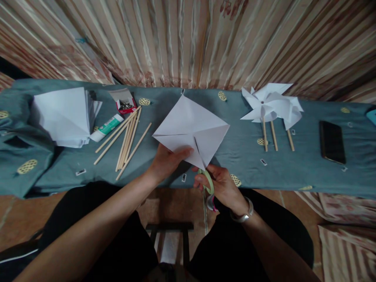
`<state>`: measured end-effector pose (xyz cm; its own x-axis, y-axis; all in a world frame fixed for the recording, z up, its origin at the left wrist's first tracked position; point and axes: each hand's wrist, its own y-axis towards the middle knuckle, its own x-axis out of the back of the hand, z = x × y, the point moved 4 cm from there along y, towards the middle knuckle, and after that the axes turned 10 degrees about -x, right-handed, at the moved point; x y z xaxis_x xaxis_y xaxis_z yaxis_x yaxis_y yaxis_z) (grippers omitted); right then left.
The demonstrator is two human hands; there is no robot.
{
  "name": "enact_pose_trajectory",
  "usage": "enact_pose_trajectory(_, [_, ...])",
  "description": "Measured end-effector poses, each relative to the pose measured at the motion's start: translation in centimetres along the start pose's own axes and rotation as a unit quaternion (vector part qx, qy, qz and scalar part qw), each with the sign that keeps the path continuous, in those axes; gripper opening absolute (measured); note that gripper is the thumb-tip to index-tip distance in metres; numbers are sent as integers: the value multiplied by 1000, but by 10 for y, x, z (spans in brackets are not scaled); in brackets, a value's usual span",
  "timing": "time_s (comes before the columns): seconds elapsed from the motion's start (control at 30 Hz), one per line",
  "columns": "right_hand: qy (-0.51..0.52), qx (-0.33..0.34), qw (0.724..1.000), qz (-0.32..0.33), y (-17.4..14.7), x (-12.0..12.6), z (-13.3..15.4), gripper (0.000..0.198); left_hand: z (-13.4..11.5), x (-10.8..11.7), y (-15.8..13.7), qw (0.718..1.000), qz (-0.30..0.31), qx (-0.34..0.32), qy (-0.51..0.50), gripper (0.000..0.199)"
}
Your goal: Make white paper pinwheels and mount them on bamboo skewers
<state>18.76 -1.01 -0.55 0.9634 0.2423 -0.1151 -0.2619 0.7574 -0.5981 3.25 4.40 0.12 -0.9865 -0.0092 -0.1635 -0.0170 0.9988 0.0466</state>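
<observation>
A square white sheet of paper (188, 117) is held up over the cloth, one corner pointing toward me. My left hand (170, 159) grips its near left side, thumb on top and the other fingers hidden underneath. Slits run inward from the left corner and from the near corner. My right hand (219, 182) is closed around the pale green handles of a pair of scissors (209, 183). The blades are mostly hidden at the paper's near corner, by the slit there.
On the cloth-covered table (164, 172), wooden sticks (129, 139), a glue tube (107, 127), a red box of metal pins (126, 105) and a paper stack (64, 113) lie left. Paper pinwheels (272, 102) and a phone (332, 141) lie right. A curtain (188, 43) hangs behind.
</observation>
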Motion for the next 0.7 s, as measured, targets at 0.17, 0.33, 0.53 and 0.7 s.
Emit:
enact_pose_trajectory(0.17, [12,-10,1000,-8,0,-2,1,47,3,1,0,1000,3,5,0,28])
enact_pose_trajectory(0.33, [14,-15,1000,-10,0,-3,0,47,3,1,-1,1000,1,12,2,28])
enact_pose_trajectory(0.53, [17,-11,1000,-18,0,-3,1,46,0,1,-1,1000,-1,14,13,28])
enact_pose_trajectory(0.7, [22,-14,999,-22,0,-3,1,47,1,1,-2,1000,-6,21,7,28])
